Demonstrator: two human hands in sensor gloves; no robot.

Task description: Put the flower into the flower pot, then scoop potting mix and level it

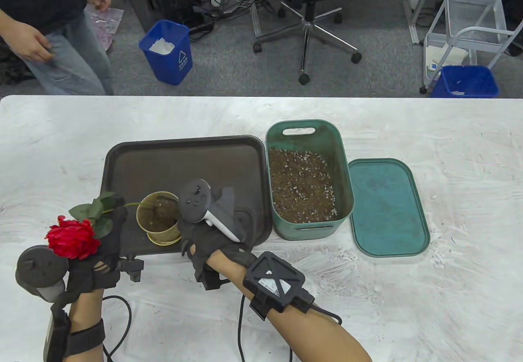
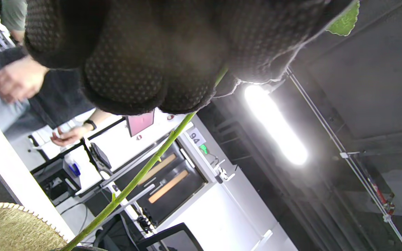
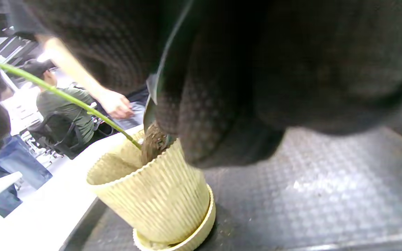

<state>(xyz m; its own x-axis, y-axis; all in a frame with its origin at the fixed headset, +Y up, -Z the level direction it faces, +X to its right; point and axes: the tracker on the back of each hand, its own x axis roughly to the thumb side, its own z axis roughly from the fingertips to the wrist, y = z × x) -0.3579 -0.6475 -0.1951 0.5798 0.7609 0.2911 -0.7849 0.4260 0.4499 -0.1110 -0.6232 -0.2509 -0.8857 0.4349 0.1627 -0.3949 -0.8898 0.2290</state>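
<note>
A red flower (image 1: 72, 239) lies tilted to the left of the tray, its green stem (image 2: 141, 174) running down into the yellow ribbed pot (image 1: 157, 219). My left hand (image 1: 114, 225) grips the stem just below the leaves. My right hand (image 1: 204, 233) hovers at the pot's right rim and holds a scoop (image 3: 152, 101), tipped so that brown potting mix (image 3: 154, 143) slides into the pot (image 3: 152, 205). In the table view the tracker hides the right hand's fingers. The pot stands on its saucer at the front of the dark tray (image 1: 184, 153).
A green bin (image 1: 345, 182) of potting mix stands right of the tray, its green lid (image 1: 388, 206) flat beside it. A person (image 1: 49, 31) stands beyond the table's far left edge. A blue waste bin (image 1: 167, 51) and an office chair (image 1: 306, 18) are on the floor behind.
</note>
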